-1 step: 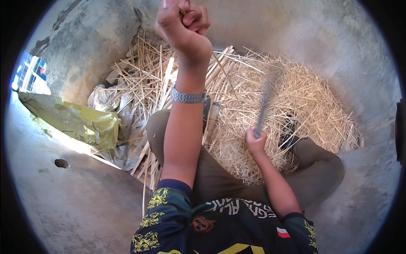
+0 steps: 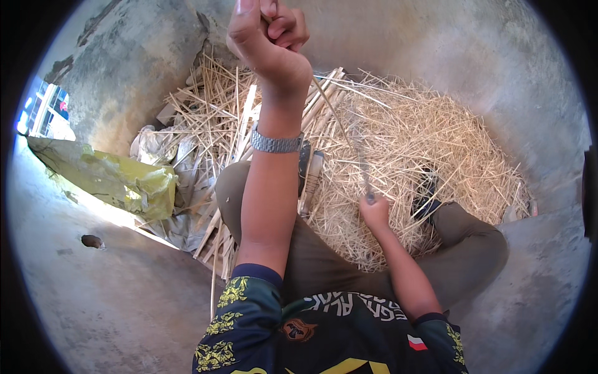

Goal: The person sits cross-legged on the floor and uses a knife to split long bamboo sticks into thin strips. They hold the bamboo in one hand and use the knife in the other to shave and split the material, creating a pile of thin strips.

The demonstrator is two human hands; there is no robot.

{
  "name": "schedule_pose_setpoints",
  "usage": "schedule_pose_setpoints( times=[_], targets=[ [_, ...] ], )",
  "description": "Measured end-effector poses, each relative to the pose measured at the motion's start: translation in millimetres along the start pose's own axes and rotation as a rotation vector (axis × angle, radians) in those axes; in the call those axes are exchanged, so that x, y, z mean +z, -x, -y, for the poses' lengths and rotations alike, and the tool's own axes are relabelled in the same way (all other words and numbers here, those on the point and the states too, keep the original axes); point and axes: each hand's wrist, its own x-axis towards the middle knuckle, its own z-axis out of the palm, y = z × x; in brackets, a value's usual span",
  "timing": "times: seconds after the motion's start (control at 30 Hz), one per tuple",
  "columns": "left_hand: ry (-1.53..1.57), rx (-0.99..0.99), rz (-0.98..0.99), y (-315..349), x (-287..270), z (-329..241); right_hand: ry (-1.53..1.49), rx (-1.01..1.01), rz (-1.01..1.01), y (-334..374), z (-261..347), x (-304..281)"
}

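High at the top edge, my left hand [image 2: 274,37] is raised and curled round one end of a thin bamboo strip [image 2: 331,109]. The strip slants down to the right from behind my wrist. My right hand [image 2: 375,213], low over the straw-like pile, is closed on a long, dark grey knife [image 2: 370,198]. Its blade is smeared by motion and points away from me, close to the strip's lower end. Whether blade and strip touch, I cannot tell.
Pale shavings [image 2: 436,137] lie heaped between my legs and the curved concrete wall [image 2: 386,37]. Split bamboo strips [image 2: 215,100] pile up on the left. A yellow plastic sack [image 2: 143,187] lies beside them. My folded legs [image 2: 461,249] flank the heap.
The knife has swung to the left, toward the bamboo strip, and my right hand has shifted slightly left and down. My left hand has hardly moved.
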Motion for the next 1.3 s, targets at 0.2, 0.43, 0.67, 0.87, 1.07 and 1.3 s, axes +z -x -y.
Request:
schedule_pose_setpoints(
  times=[0.2,0.43,0.67,0.87,1.07,1.3],
  targets=[
    [-0.071,0.000,-0.083,-13.0,-15.8,-1.7,0.007,0.071,0.012,-4.6,5.6,-7.0],
    [0.093,0.028,-0.127,-8.8,-16.6,8.2,-0.713,-0.304,-0.055,-1.5,105.0,-35.5],
    [0.100,-0.051,-0.011,-3.9,0.0,3.4,0.285,0.298,0.112,-21.6,-43.3,3.0],
    [0.047,0.076,-0.055,-6.1,-18.0,10.2,-0.395,0.440,-0.078,-30.6,-53.9,8.6],
    [-0.026,0.115,-0.062,-9.8,-26.9,17.3,-0.775,0.001,-0.116,-21.8,44.5,-22.4],
    [-0.103,0.094,0.103,-8.7,-10.9,8.6,0.092,0.271,0.136,-2.1,-31.3,21.5]
  ],
)
